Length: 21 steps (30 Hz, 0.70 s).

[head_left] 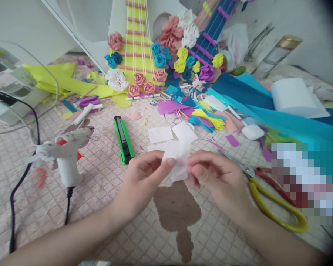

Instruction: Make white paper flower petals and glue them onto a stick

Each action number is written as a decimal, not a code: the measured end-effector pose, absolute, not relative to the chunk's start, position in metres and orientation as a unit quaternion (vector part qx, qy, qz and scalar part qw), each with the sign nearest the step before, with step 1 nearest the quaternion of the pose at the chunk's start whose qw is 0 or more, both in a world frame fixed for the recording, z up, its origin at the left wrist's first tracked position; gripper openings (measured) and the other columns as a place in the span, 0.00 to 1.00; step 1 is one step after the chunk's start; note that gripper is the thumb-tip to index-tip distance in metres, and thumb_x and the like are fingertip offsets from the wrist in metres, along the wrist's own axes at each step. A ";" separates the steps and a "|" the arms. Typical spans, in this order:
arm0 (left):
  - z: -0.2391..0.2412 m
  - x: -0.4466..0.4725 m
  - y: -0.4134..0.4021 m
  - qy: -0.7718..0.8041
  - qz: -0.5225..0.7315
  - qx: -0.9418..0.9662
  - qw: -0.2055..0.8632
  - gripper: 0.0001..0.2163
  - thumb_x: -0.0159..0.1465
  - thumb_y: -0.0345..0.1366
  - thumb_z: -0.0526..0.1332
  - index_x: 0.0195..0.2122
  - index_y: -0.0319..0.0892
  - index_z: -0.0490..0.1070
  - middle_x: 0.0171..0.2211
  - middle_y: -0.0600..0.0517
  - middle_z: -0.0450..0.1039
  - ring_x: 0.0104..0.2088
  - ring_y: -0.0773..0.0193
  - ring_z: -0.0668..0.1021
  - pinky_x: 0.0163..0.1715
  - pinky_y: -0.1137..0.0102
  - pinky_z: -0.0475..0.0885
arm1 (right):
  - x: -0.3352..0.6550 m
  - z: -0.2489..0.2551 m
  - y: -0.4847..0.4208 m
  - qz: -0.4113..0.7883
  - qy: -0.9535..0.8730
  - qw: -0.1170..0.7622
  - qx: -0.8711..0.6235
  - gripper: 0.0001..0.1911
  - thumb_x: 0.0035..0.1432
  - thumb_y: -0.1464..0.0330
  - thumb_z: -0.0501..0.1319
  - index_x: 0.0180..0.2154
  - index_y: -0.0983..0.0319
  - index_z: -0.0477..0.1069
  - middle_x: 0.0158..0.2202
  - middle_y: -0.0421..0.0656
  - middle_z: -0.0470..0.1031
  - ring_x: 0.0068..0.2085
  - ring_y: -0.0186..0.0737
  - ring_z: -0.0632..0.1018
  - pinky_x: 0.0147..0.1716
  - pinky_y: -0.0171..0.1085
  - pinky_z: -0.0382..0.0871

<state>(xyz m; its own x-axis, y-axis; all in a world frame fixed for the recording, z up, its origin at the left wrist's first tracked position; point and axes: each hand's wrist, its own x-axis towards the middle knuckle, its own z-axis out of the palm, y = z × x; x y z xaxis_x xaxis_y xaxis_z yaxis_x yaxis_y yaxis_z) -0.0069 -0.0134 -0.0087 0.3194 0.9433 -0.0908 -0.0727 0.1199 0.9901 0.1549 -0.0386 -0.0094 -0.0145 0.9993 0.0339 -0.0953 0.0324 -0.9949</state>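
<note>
Between my hands is a thin, slightly see-through white paper piece [177,157]. My left hand [147,171] pinches its left edge between thumb and fingers. At the paper's right edge, the thumb and fingers of my right hand [213,171] are curled together in a pinch; the exact contact there is hard to see. Just behind lie more white paper squares [160,134], partly covered by the held piece. A green utility knife [123,140] rests to the left of my left hand. Scissors [277,203] with red and yellow handles lie beside my right forearm.
A white glue gun [66,155] with a black cord stands at the left. Decorated guitar shapes [138,48] with paper flowers lean at the back. Coloured scraps [177,107] litter the middle. Blue paper [238,96] and a white roll [292,96] lie at right.
</note>
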 end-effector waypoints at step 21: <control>-0.010 -0.008 -0.023 0.365 0.410 0.705 0.449 0.09 0.60 0.29 0.59 0.41 0.43 0.72 0.38 0.50 0.74 0.39 0.64 0.75 0.40 0.70 0.70 | 0.153 -0.004 -0.041 0.555 -0.469 0.460 -0.510 0.07 0.53 0.66 0.62 0.25 0.60 0.74 0.20 0.37 0.69 0.24 0.29 0.71 0.23 0.28 0.67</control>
